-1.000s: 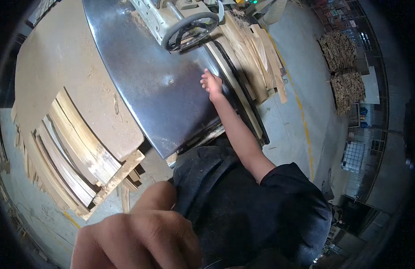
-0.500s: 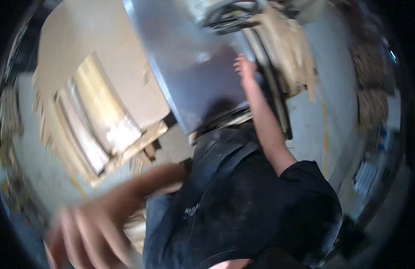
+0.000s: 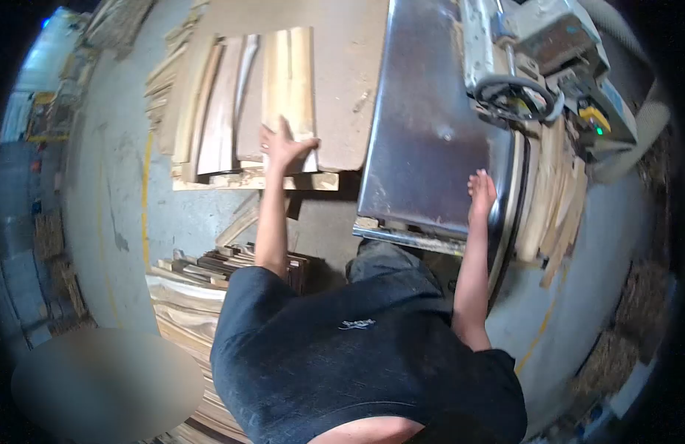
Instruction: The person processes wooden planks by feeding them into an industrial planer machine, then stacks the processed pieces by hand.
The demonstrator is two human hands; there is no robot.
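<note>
My left hand (image 3: 285, 152) is spread over the near end of a pale wooden board (image 3: 289, 81), with the thumb out to the right. Beside that board, narrower wood pieces (image 3: 218, 111) lie on a large brown sheet (image 3: 346, 96). My right hand (image 3: 482, 195) is over the right side of a dark metal machine table (image 3: 424, 148), its fingers loosely extended and nothing in them. Close to the right of this hand runs the table's edge, with long wood strips (image 3: 546, 196) stacked beyond it.
A machine head with a black handwheel (image 3: 514, 98) stands over the table's far right, a ribbed hose (image 3: 633, 148) behind it. Stacked wavy-edged boards (image 3: 181, 300) are at my left side. Yellow lines (image 3: 145, 200) mark the grey floor.
The view has swung left and steadied. My left hand has gone from low beside my body up to the pale board. My right hand remains over the metal table.
</note>
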